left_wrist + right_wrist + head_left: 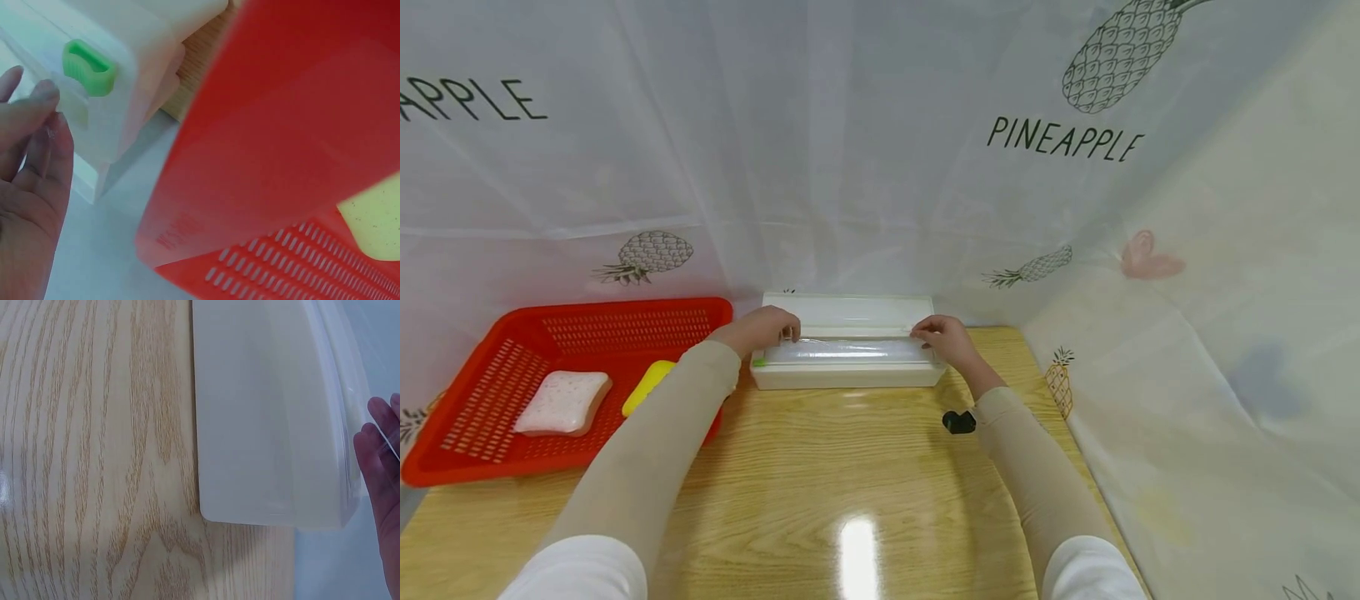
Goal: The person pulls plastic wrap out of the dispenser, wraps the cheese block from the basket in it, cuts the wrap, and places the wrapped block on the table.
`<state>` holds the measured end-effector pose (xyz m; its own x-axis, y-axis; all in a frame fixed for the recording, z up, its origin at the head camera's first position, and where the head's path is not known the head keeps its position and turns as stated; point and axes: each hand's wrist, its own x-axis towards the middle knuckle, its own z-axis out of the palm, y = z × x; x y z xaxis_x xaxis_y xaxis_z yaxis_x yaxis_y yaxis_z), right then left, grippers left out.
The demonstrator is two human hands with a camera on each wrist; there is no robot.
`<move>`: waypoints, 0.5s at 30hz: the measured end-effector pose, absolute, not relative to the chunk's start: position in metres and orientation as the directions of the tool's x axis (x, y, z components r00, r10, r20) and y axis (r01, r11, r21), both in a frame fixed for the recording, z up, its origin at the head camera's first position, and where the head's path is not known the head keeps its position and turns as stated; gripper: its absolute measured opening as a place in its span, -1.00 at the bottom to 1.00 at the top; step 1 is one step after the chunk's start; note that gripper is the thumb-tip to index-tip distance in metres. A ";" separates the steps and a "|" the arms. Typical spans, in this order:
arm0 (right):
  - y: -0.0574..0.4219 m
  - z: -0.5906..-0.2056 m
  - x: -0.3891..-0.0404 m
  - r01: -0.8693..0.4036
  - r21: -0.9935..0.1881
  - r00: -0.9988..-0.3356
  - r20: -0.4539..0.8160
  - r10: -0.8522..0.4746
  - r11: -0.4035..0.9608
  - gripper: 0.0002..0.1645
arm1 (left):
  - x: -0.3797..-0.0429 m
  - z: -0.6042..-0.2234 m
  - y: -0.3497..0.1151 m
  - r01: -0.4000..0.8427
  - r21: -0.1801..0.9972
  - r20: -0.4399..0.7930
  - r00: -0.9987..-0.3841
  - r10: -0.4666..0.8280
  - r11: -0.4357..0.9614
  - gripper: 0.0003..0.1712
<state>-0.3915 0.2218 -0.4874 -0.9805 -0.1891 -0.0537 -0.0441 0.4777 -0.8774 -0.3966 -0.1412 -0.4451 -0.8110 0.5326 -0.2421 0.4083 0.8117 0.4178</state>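
Note:
A white cling film dispenser point(850, 379) lies lengthwise at the back of the table, its lid point(850, 310) raised toward the curtain. Inside it shows a shiny roll of clear film point(842, 351). At the dispenser's left end, my left hand point(766, 327) pinches the clear film between thumb and fingers, beside a green slider point(90, 70). Over the right end, my right hand point(947, 340) pinches the film's edge with thumb and forefinger. In the right wrist view the right fingers point(375, 456) are just past the dispenser's rim, with a thin clear strip of film between them.
A red perforated basket point(617, 306) stands on the left, close to the left forearm. It holds a white speckled, bread-slice-shaped piece point(567, 402) and a yellow piece point(646, 385). A small dark object point(958, 422) is beside the right forearm. A fruit-print curtain point(850, 150) hangs behind.

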 end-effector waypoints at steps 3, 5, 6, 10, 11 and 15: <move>0.221 -0.487 -0.392 -0.045 -0.885 -0.981 -0.049 -0.189 0.463 -0.81 | -0.398 -0.444 -0.144 0.384 0.440 -0.223 -0.829 0.513 0.812 -0.64; 0.221 -0.486 -0.391 -0.039 -0.892 -0.981 -0.052 -0.187 0.451 -0.81 | -0.399 -0.443 -0.145 0.382 0.435 -0.217 -0.834 0.507 0.815 -0.66; 0.221 -0.486 -0.390 -0.037 -0.893 -0.981 -0.053 -0.186 0.449 -0.81 | -0.399 -0.443 -0.146 0.383 0.430 -0.216 -0.835 0.505 0.817 -0.67; 0.221 -0.485 -0.388 -0.023 -0.899 -0.981 -0.064 -0.183 0.437 -0.80 | -0.399 -0.442 -0.149 0.356 0.412 -0.239 -0.846 0.477 0.838 -0.71; 0.221 -0.485 -0.388 -0.019 -0.900 -0.981 -0.067 -0.182 0.434 -0.80 | -0.399 -0.442 -0.150 0.342 0.412 -0.248 -0.850 0.465 0.845 -0.71; 0.221 -0.485 -0.388 -0.001 -0.915 -0.981 -0.078 -0.180 0.402 -0.79 | -0.399 -0.441 -0.152 0.283 0.441 -0.260 -0.868 0.423 0.852 -0.72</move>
